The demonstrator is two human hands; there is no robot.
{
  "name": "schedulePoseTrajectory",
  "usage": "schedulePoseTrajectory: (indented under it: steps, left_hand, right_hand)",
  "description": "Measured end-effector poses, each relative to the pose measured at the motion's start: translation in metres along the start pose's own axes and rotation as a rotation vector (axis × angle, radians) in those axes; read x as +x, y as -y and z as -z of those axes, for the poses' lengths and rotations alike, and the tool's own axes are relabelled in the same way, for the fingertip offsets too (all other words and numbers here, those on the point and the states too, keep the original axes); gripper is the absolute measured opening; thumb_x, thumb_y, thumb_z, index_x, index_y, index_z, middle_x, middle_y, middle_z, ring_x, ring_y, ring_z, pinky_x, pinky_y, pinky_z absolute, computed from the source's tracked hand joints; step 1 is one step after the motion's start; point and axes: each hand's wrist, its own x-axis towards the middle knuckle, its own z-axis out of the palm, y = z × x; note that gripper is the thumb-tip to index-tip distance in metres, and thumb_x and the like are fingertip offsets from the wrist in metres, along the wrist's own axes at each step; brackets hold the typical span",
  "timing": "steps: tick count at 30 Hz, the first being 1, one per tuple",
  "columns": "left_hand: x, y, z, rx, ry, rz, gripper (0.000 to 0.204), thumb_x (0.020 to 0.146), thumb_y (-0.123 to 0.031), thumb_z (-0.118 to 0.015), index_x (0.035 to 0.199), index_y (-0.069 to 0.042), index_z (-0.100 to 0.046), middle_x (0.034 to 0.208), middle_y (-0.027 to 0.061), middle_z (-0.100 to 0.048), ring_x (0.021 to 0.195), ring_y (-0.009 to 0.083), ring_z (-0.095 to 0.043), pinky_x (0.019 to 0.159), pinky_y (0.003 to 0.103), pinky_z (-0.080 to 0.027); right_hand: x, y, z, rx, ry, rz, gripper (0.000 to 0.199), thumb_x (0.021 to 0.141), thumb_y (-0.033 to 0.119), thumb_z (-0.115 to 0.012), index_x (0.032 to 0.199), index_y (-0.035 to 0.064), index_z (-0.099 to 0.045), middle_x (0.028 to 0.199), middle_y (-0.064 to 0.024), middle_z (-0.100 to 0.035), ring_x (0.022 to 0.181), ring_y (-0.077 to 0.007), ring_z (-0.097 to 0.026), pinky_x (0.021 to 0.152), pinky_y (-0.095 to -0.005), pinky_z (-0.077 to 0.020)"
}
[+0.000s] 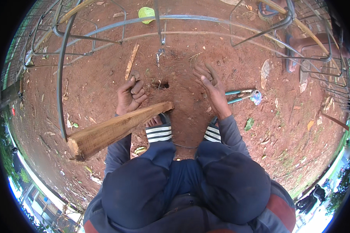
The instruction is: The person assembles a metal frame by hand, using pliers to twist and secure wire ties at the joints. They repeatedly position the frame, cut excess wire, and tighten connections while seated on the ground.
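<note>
My left hand [131,95] is raised over the red soil, its fingers curled in and its thumb bent; what they hold, if anything, I cannot make out. My right hand [214,91] is open, fingers stretched out and slanting up to the left, with nothing in it. Below my left hand a squared wooden post [112,132] slants across my left forearm, its narrow end near my left foot. A small dark hole [163,84] lies in the soil between my hands. Beside my right wrist, a teal-handled hand tool [237,97] rests on the ground, partly hidden.
Bent steel rods [175,17] form a cage across the far side, with a long bar [64,77] reaching down at left. A wood strip [132,62] and a green leaf [146,14] lie ahead. Another person's legs and sandals [289,54] are at far right.
</note>
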Motion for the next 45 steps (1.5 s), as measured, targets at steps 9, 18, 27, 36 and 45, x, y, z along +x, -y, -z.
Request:
schedulePoseTrajectory:
  steps: [9, 18, 27, 36, 45]
  left_hand:
    - [0.005, 0.012, 0.008, -0.171, 0.063, 0.089, 0.026, 0.113, -0.025, -0.042, 0.127, -0.01, -0.059, 0.066, -0.004, -0.031, 0.048, 0.0067, -0.021, 0.042, 0.023, -0.021]
    - [0.011, 0.017, 0.009, -0.282, -0.193, 0.022, 0.027, 0.115, -0.018, -0.036, 0.125, -0.003, -0.055, 0.072, -0.0021, -0.033, 0.051, 0.0076, -0.026, 0.044, 0.024, -0.024]
    - [0.021, 0.021, 0.011, -0.126, -0.254, -0.063, 0.017, 0.113, -0.018, -0.042, 0.116, -0.006, -0.053, 0.075, -0.0008, -0.037, 0.058, 0.0085, -0.032, 0.051, 0.025, -0.031]
    - [0.027, 0.028, -0.008, 0.2, -0.469, -0.403, 0.008, 0.11, -0.022, -0.052, 0.111, -0.014, -0.051, 0.079, -0.0011, -0.041, 0.065, 0.01, -0.037, 0.062, 0.027, -0.035]
    - [0.039, 0.011, 0.0, 0.265, -0.507, -0.504, 0.006, 0.109, -0.018, -0.053, 0.112, -0.013, -0.05, 0.089, 0.0049, -0.055, 0.079, 0.0187, -0.053, 0.075, 0.037, -0.047]
  right_hand:
    - [0.036, 0.005, -0.025, 0.387, 0.156, -0.013, 0.059, 0.111, 0.044, -0.043, 0.153, 0.002, -0.037, 0.15, -0.0238, -0.051, 0.139, -0.0352, -0.053, 0.117, -0.0476, -0.044]
    - [0.05, 0.006, -0.045, 0.618, -0.049, 0.006, 0.043, 0.114, 0.044, -0.036, 0.12, 0.0064, -0.056, 0.118, -0.015, -0.066, 0.116, -0.0291, -0.065, 0.11, -0.0504, -0.0521]
    - [0.051, -0.03, -0.037, 0.268, -0.205, -0.091, 0.044, 0.112, 0.042, -0.045, 0.12, 0.0027, -0.062, 0.098, -0.0072, -0.066, 0.091, -0.0209, -0.066, 0.076, -0.0445, -0.0546]
    - [0.011, -0.022, -0.073, -0.817, 0.304, 0.154, 0.044, 0.107, 0.038, -0.053, 0.095, -0.0005, -0.072, 0.085, -0.025, -0.069, 0.082, -0.0448, -0.065, 0.076, -0.0494, -0.0508]
    - [0.018, -0.021, -0.071, -0.678, 0.38, 0.048, 0.051, 0.108, 0.044, -0.052, 0.1, -0.004, -0.067, 0.071, -0.0189, -0.055, 0.066, -0.0259, -0.054, 0.068, -0.0433, -0.0465]
